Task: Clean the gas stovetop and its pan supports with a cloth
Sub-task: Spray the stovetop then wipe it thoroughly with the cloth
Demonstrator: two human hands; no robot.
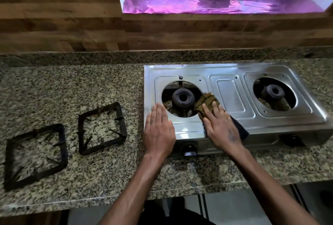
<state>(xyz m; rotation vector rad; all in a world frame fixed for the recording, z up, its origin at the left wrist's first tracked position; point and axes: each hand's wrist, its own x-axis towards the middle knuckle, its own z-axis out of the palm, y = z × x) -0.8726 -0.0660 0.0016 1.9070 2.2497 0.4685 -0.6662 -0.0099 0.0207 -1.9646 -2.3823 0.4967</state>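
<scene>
A steel two-burner gas stovetop (232,98) sits on the granite counter, right of centre. Both its pan supports are off: one black square support (101,128) lies on the counter just left of the stove, the other (35,154) further left. My right hand (220,127) presses flat on a brown-olive cloth (206,101) at the right rim of the left burner (182,98) opening. My left hand (159,131) lies flat, fingers together, on the stove's front left corner, holding nothing. The right burner (273,92) is uncovered.
Two black knobs (189,150) (292,139) sit on the stove's front face. A wood-panelled wall (59,26) rises behind the counter, with a window recess lined in shiny purple foil (216,3). The counter's front edge (90,201) runs below my arms.
</scene>
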